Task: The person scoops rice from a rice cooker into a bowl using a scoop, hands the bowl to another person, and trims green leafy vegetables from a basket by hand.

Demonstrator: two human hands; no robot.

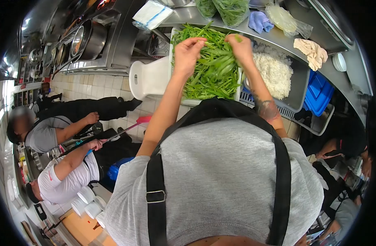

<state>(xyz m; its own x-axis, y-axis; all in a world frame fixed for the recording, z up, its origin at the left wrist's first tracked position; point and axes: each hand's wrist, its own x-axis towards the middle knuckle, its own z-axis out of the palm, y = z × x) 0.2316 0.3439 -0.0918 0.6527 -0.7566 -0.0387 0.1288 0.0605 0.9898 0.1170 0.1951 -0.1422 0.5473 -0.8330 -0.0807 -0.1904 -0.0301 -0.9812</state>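
Observation:
Long, narrow leafy greens [214, 78] fill a white tub [171, 51] in front of me. Over the tub's left part is my left hand [189, 53], thumb and fingers pinched together; whatever sits in that pinch is too small to make out. My right hand [240, 48] is closed at the tub's upper right, with a bit of green stem showing at its fingers. Between the two hands some leaves look blurred by motion. To the right of my right forearm, a grey bin [301, 78] contains white rice [274, 74].
A white plastic stool [149, 78] stands left of the tub. Bagged greens [229, 11], a blue cloth [260, 21] and a beige cloth [311, 53] lie on the steel counter. A blue plastic lid [319, 95] is at right. Co-workers stand left, one holding a pink-ended tool [143, 119].

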